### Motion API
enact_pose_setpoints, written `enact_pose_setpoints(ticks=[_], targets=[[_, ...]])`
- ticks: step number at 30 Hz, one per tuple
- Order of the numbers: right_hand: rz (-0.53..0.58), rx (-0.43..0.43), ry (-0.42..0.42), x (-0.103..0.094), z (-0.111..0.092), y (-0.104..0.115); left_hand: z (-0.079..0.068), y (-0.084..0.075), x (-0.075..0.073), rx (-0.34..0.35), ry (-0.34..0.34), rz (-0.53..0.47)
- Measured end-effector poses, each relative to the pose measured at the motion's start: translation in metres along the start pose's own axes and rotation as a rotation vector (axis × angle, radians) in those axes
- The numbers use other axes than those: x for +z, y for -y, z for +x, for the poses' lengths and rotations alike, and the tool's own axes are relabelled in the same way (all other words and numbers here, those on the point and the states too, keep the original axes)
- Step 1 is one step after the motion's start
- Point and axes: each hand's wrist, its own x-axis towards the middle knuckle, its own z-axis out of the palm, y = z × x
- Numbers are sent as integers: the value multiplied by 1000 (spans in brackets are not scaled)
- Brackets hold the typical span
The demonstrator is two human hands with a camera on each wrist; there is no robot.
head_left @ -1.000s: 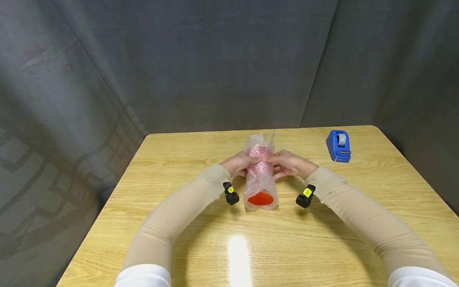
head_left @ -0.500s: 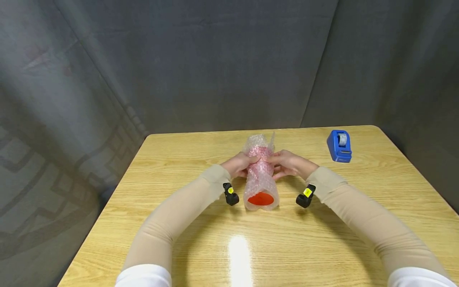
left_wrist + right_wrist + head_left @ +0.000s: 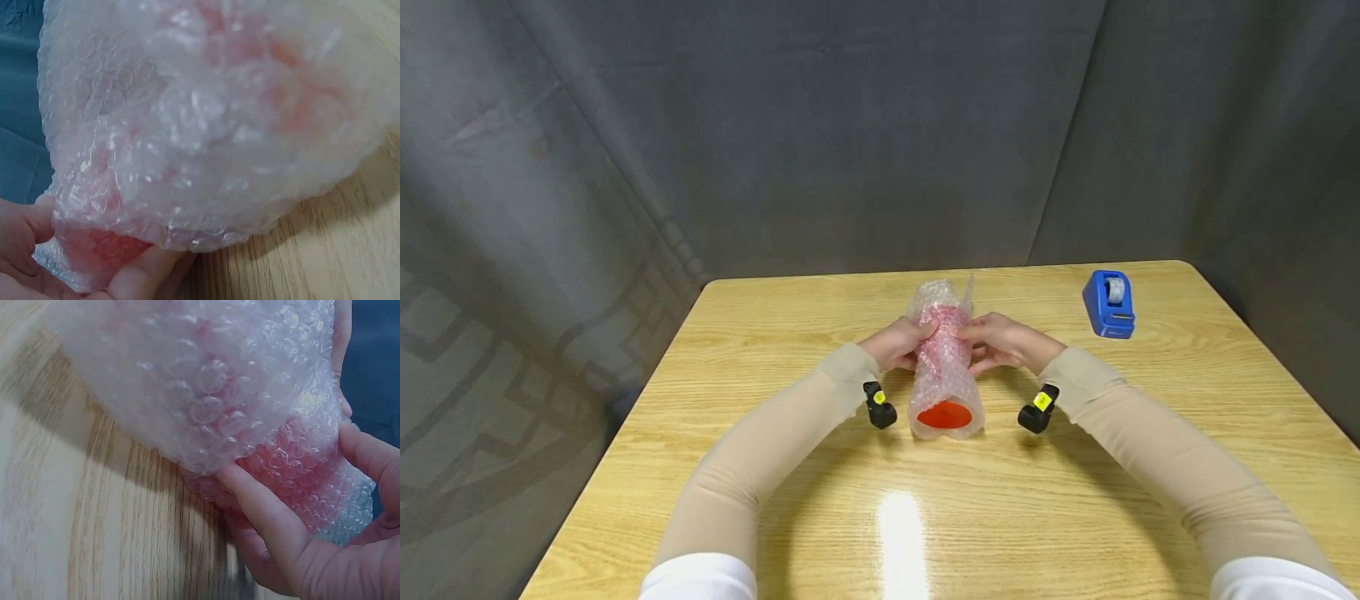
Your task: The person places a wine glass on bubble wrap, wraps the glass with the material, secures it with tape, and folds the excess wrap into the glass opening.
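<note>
A red object wrapped in bubble wrap (image 3: 945,377) lies on the table, narrow in the middle, with its round red end (image 3: 945,414) facing me. What kind of object is inside, I cannot tell. From the left, my left hand (image 3: 897,343) grips the narrow middle, thumb on top. My right hand (image 3: 1006,342) holds the same part from the right. In the left wrist view the bubble wrap (image 3: 169,156) hides much of the grip, though fingers (image 3: 139,276) show under it. The right wrist view has thumb and fingers (image 3: 265,515) curled round the bubble wrap (image 3: 206,406).
A blue tape dispenser (image 3: 1108,306) with a roll of tape stands at the back right of the wooden table (image 3: 820,517). Grey curtains (image 3: 880,142) hang behind the table and along its sides.
</note>
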Motion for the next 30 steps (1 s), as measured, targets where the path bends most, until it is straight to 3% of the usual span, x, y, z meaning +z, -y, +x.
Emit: enact_pose_setpoints(ticks=[4,13,30], targets=[[8,2,-1,0,0,0,0,1,-3,12,46,-11],[29,6,0,1,-1,1,-1,1,-2,12,28,15],[26,27,-4,1,-2,2,-2,3,-5,47,102,12]])
